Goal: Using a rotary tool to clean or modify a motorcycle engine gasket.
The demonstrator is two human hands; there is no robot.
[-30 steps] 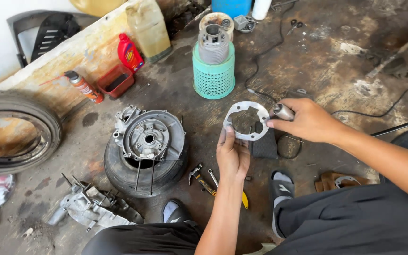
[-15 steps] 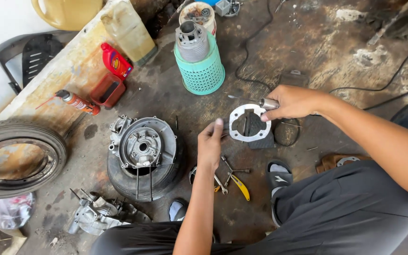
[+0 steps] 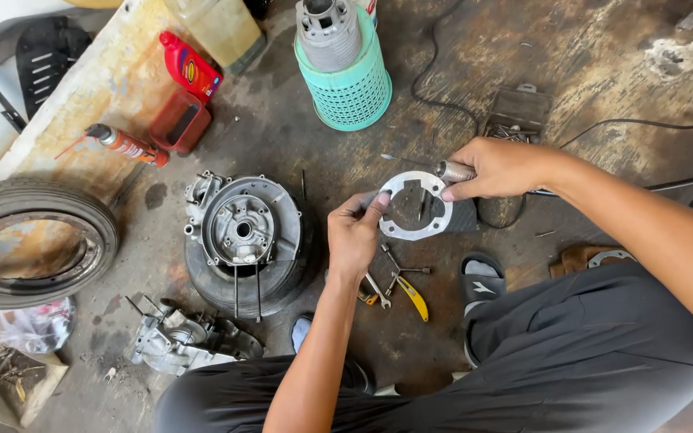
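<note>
Flat silvery gasket ring [image 3: 415, 205] and metal rotary tool [image 3: 454, 170], both held.

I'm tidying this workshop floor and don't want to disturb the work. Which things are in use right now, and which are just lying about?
In use:
left hand pinching the flat silver ring-shaped metal plate
right hand gripping a grey cylindrical tool against it

Lying about:
teal mesh basket
red bottle
old tyre
yellow-handled pliers
engine casing on small tyre

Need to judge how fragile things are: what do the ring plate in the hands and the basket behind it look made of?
Ring plate: probably cast aluminium, matte pale grey, thin and rigid. Basket: moulded plastic, teal, perforated mesh wall.
</note>
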